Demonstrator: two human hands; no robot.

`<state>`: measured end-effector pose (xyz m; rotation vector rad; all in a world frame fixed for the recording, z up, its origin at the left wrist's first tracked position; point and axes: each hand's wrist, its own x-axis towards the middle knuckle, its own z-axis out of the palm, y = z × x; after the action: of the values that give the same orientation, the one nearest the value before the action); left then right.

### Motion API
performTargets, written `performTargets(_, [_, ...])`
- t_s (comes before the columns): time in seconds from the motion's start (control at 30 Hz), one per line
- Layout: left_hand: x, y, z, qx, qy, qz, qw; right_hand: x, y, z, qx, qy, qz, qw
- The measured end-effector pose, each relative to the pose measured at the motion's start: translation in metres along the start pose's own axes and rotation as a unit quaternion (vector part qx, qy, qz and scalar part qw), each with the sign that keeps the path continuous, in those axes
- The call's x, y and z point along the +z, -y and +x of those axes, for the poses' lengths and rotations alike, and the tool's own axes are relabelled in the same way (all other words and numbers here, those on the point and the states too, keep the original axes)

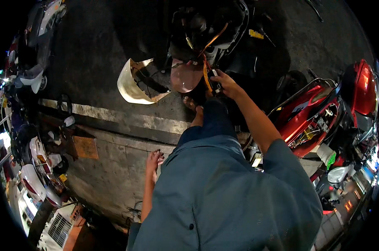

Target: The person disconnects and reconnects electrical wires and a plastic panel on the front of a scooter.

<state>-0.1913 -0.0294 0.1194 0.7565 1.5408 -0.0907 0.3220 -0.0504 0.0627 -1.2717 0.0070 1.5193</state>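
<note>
My right hand (226,83) is closed around a white-and-black wiring connector (215,74). From it, orange and red wires (206,69) run up into the dark, opened body of a motorbike or scooter (202,29) ahead of me. My left hand (155,158) hangs low by my left side, fingers loosely bent and apart, with nothing visible in it. A pinkish rounded panel or fender (186,76) sits below the wires. To its left, a cream curved body panel (133,85) lies on the ground, its hollow side facing right.
A red motorbike (311,113) with its inside exposed stands at the right. Parked motorbikes (34,180) line the left. A pale kerb (114,115) crosses behind my feet. A yellow object (256,34) and thin tools lie on the dark ground at the upper right.
</note>
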Motion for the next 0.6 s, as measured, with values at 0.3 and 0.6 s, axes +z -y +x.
performTargets(0.3, [0.145, -0.149, 0.061, 0.176, 0.139, 0.091, 0.97, 0.013, 0.012, -0.012, -0.03, -0.032, -0.128, 0.991])
performTargets(0.6, [0.294, -0.214, 0.149, 0.196, 0.162, 0.001, 0.967, -0.007, 0.009, 0.002, -0.03, 0.014, -0.25, 0.968])
